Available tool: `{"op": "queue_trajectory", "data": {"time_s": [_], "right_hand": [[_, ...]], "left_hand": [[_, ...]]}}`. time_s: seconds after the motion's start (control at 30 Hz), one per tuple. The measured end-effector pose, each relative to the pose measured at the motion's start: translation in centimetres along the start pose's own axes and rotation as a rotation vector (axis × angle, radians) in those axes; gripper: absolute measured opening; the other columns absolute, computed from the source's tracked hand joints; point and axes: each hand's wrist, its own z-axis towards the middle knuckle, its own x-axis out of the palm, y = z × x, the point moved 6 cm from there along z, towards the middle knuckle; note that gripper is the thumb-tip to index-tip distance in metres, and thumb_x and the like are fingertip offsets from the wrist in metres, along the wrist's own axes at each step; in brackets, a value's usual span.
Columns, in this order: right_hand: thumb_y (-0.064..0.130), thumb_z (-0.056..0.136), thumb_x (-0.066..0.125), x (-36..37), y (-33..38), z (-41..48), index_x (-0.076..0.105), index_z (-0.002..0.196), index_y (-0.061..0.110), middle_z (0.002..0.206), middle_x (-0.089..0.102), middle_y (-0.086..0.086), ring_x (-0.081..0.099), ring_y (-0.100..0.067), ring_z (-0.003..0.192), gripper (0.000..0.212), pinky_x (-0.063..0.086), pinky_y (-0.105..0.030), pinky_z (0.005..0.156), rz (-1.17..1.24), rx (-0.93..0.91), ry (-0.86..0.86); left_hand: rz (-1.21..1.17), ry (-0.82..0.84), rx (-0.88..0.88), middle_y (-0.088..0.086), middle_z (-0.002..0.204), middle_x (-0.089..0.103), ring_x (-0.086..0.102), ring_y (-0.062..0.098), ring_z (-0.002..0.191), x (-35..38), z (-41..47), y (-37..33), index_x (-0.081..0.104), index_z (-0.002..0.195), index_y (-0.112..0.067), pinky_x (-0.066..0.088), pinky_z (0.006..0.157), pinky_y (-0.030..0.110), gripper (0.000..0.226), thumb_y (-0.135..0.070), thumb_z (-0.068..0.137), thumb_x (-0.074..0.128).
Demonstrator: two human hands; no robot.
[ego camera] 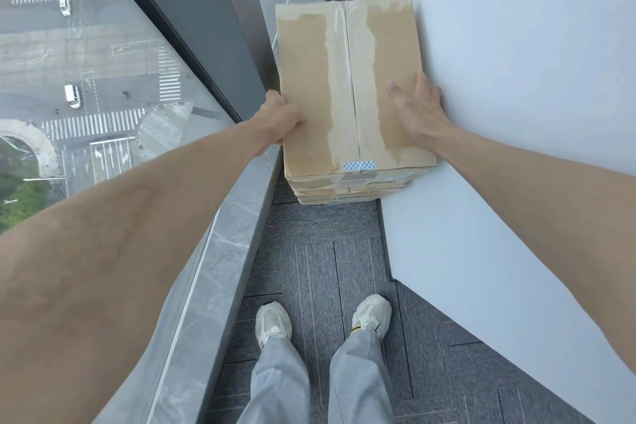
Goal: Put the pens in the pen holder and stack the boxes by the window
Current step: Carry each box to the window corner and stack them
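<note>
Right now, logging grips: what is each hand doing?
Left hand: grips the top box's left edge.
Right hand: holds its right edge, thumb on top.

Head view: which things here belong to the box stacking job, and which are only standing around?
For the job: top box, gripped at its sides by left hand and right hand; stacked boxes under it; window.

Only around: stone sill, white wall, carpet, shoes.
</note>
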Motion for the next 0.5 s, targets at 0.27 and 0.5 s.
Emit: {"op": "queue_trajectory", "data": {"time_s": [0.27,0.5], "right_hand": [[0.058,0.097,0.035,0.23,-0.24,0.14,0.002,0.158,0.024,0.161,0.011,-0.005,0.006,-0.017,0.150,0.078,0.008,-0.039,0.119,0.008,-0.014,0.002],[0.056,0.099,0.032,-0.12,-0.49,-0.45,0.003,0.157,0.022,0.162,0.008,-0.007,0.006,-0.016,0.150,0.073,0.007,-0.036,0.118,-0.006,-0.019,0.012]], "left_hand": [[-0.010,-0.005,-0.006,0.004,0.123,0.049,0.053,0.019,0.103,0.03,-0.25,0.33,0.032,0.133,-0.009,0.051,0.068,0.029,0.046,-0.013,0.091,0.052],[-0.012,-0.014,-0.016,0.003,0.120,0.049,0.053,0.020,0.104,0.27,-0.29,0.46,0.032,0.131,-0.011,0.050,0.076,0.034,0.045,-0.012,0.091,0.052]]}}
